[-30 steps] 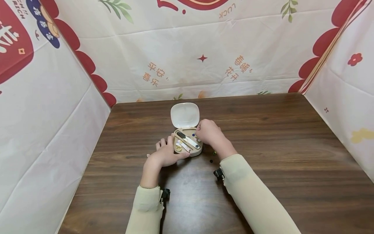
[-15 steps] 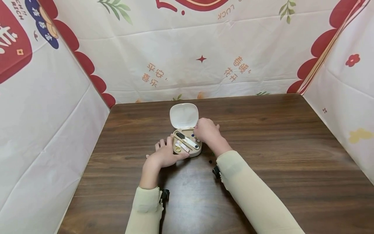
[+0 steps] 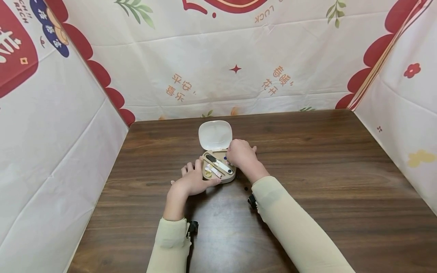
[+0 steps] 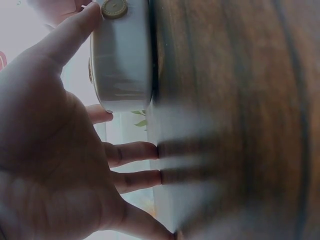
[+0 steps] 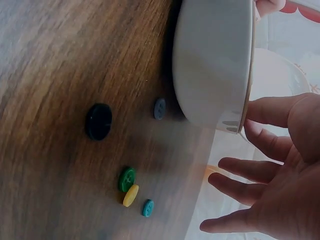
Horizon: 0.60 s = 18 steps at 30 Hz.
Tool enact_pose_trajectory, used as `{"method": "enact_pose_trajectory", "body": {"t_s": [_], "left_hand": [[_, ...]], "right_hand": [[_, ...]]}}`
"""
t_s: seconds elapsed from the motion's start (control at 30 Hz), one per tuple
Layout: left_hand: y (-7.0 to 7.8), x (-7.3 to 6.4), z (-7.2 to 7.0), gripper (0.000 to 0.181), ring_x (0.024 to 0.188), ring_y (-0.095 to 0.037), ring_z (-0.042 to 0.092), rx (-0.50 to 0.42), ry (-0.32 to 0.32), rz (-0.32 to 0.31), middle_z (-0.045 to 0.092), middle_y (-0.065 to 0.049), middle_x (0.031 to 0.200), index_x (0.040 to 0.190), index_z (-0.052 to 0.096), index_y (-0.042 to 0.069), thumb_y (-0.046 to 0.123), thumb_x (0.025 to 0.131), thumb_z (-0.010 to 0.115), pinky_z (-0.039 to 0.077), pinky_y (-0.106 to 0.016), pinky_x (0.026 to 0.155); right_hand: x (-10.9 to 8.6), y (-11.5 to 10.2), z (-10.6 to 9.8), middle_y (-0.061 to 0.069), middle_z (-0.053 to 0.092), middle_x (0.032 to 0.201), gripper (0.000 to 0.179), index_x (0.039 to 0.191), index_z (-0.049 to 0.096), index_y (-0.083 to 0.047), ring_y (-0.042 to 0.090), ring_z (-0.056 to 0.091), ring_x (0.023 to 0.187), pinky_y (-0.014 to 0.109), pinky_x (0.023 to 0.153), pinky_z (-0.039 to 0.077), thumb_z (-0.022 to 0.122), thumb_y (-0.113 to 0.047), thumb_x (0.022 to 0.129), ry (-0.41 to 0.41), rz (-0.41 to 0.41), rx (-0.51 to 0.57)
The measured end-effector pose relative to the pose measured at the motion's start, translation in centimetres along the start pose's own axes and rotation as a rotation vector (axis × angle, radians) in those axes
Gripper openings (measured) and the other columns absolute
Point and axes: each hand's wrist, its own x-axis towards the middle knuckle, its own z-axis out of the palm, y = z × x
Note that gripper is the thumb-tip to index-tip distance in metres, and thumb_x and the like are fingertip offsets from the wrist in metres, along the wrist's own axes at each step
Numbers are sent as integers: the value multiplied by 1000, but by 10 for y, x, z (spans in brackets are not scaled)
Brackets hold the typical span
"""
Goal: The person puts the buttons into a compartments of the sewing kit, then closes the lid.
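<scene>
Just left of centre in the head view, the left hand [image 3: 191,181] is spreading wide: thumb and forefinger are touching the cream case [image 3: 228,180], while the other fingers are resting on the worktop [image 3: 317,155]. This is looking like a bracing grip; light, even pressure should be serving best, so that the case is neither sliding nor tipping.

In the middle of the frame the case is lying with its white lid [image 3: 215,135] standing open at the far side. Inside, at the left, a gold ring [image 3: 208,174] is sitting; a black-and-white tool [image 3: 222,167] is lying aslant, and to its right a blue button [image 3: 225,158] is showing.

Right of centre, the right hand [image 3: 240,154] is bending over the case's right side. Thumb and forefinger are lying close together at the rim, but their tips are hiding, so I cannot tell whether this grip is holding anything. Staying low over the tray is probably safest with such small pieces.

In the right wrist view, from left to centre, a black button [image 5: 98,122], a green button [image 5: 126,179], a yellow button [image 5: 131,195], a teal button [image 5: 147,208] and a slate button [image 5: 159,108] are lying loose beside the case. Green and yellow are apparently touching, so pinching each singly is likely wiser.
</scene>
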Motion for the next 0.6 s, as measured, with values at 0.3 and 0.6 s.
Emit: {"method": "enact_pose_trajectory", "body": {"t_s": [0.3,0.6], "left_hand": [[1,0,0,114,146,-36,17,-3,4,2,23,-13,153,157,7,31,85,70,59,17,-87,94],[0,0,1,114,146,-36,17,3,1,2,24,-14,153,157,6,31,85,70,58,18,-86,95]], "right_hand": [[0,-1,-2,-2,64,61,30,60,61,-18,23,63,82,76,109,19,59,-17,89,43,-20,-25],[0,0,-7,0,65,76,23,67,64,-18,26,64,93,76,107,20,62,-23,89,64,-31,-42]]}}
